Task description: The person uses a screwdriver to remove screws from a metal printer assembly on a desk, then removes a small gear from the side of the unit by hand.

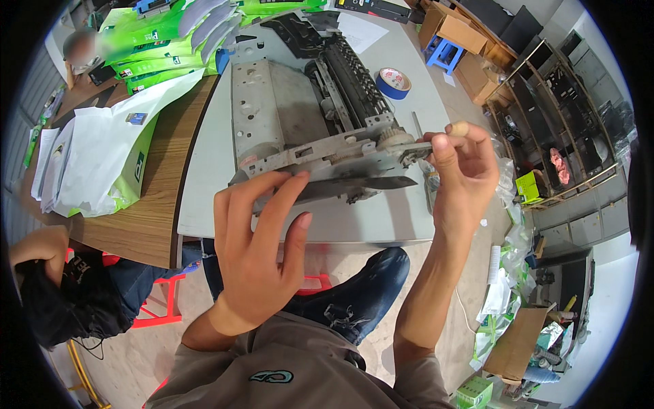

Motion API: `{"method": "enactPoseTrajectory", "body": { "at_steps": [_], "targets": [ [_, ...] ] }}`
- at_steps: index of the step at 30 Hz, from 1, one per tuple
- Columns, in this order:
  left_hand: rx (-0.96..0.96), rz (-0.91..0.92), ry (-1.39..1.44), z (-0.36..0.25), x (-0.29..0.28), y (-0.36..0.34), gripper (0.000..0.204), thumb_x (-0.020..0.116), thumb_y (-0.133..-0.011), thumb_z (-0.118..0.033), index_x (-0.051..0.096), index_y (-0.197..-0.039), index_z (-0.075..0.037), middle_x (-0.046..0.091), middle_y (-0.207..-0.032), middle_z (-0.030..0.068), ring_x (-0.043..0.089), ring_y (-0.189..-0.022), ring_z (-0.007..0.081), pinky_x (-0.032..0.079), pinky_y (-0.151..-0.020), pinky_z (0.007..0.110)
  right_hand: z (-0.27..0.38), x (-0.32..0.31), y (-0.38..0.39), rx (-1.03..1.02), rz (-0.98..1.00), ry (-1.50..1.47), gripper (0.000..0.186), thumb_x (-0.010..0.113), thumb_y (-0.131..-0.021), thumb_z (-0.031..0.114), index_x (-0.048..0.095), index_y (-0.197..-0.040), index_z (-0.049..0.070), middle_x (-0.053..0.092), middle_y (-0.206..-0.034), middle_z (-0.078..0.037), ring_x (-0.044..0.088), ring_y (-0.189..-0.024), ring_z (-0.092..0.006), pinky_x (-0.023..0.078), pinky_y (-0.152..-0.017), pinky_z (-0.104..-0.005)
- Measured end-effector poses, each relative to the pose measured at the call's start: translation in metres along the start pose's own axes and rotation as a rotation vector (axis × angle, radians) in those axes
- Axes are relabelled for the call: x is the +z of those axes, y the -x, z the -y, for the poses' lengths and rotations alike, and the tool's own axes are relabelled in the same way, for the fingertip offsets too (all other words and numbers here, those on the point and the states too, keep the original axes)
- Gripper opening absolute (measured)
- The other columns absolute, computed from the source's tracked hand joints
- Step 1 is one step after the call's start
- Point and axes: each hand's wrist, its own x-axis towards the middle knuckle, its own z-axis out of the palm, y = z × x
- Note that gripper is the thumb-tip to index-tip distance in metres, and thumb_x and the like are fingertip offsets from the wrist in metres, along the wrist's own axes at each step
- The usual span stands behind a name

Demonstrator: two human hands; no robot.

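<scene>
A partly stripped printer chassis (272, 95) of grey metal, with dark rollers along its right side, lies on the white table (211, 198). A side rail with a pale gear (396, 137) runs along its near end. The fingers of my left hand (259, 252) are spread, their tips touching this rail, and the thumb stands apart. At the rail's right end, by a small mechanism (411, 155), my right hand (460, 170) pinches a small greyish piece between thumb and finger. What the piece is, my fingers hide. Below the rail juts a dark flat strip (368, 184).
A roll of blue tape (393, 83) sits right of the chassis. Green packages (153, 58) are stacked on the brown table (160, 160) at left, with a white bag (112, 143) nearer. A seated person (82, 293) is at lower left. Metal racks (552, 123) stand at right.
</scene>
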Motion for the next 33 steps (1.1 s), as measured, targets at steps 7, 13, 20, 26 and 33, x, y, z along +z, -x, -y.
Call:
{"method": "enactPoseTrajectory", "body": {
  "at_steps": [7, 13, 20, 26, 33],
  "targets": [
    [-0.015, -0.004, 0.03, 0.008, -0.001, 0.01, 0.039, 0.07, -0.081, -0.001, 0.068, -0.12, -0.004, 0.06, -0.118, 0.0135, 0.053, -0.102, 0.0329, 0.042, -0.088, 0.042, 0.008, 0.011, 0.023, 0.049, -0.135, -0.077, 0.026, 0.076, -0.09, 0.006, 0.06, -0.11, 0.001, 0.073, -0.096, -0.014, 0.07, -0.092, -0.0183, 0.055, -0.081, -0.0293],
    [-0.073, -0.015, 0.036, 0.007, -0.006, 0.014, 0.038, 0.068, -0.083, 0.001, 0.065, -0.12, 0.0, 0.058, -0.117, 0.0163, 0.054, -0.104, 0.032, 0.044, -0.09, 0.04, 0.007, 0.005, 0.019, 0.074, -0.146, -0.024, 0.031, 0.077, -0.091, 0.009, 0.058, -0.114, -0.002, 0.074, -0.095, -0.016, 0.07, -0.092, -0.0198, 0.056, -0.081, -0.0305],
    [-0.127, 0.012, 0.078, 0.013, -0.01, 0.016, 0.036, 0.068, -0.086, 0.0, 0.064, -0.121, 0.001, 0.055, -0.12, 0.0187, 0.056, -0.107, 0.0331, 0.047, -0.09, 0.039, 0.007, 0.0, 0.013, 0.086, -0.06, -0.039, 0.033, 0.076, -0.09, 0.007, 0.058, -0.117, -0.003, 0.074, -0.096, -0.015, 0.069, -0.09, -0.0181, 0.055, -0.081, -0.0306],
    [-0.177, -0.018, 0.114, 0.019, -0.006, 0.025, 0.036, 0.068, -0.087, -0.001, 0.063, -0.122, 0.001, 0.054, -0.12, 0.0193, 0.057, -0.107, 0.0333, 0.046, -0.092, 0.039, -0.002, 0.0, 0.021, 0.098, -0.066, -0.164, 0.032, 0.074, -0.093, 0.011, 0.06, -0.119, 0.0, 0.073, -0.104, -0.015, 0.069, -0.098, -0.0194, 0.055, -0.083, -0.0301],
    [-0.179, 0.01, 0.127, 0.016, -0.01, 0.025, 0.035, 0.068, -0.086, 0.0, 0.064, -0.121, 0.002, 0.054, -0.119, 0.0198, 0.057, -0.106, 0.033, 0.047, -0.092, 0.04, -0.005, 0.003, 0.026, -0.036, -0.125, -0.068, 0.033, 0.077, -0.087, -0.001, 0.06, -0.115, -0.001, 0.072, -0.104, -0.017, 0.07, -0.102, -0.0226, 0.056, -0.09, -0.0328]
  ]
}}
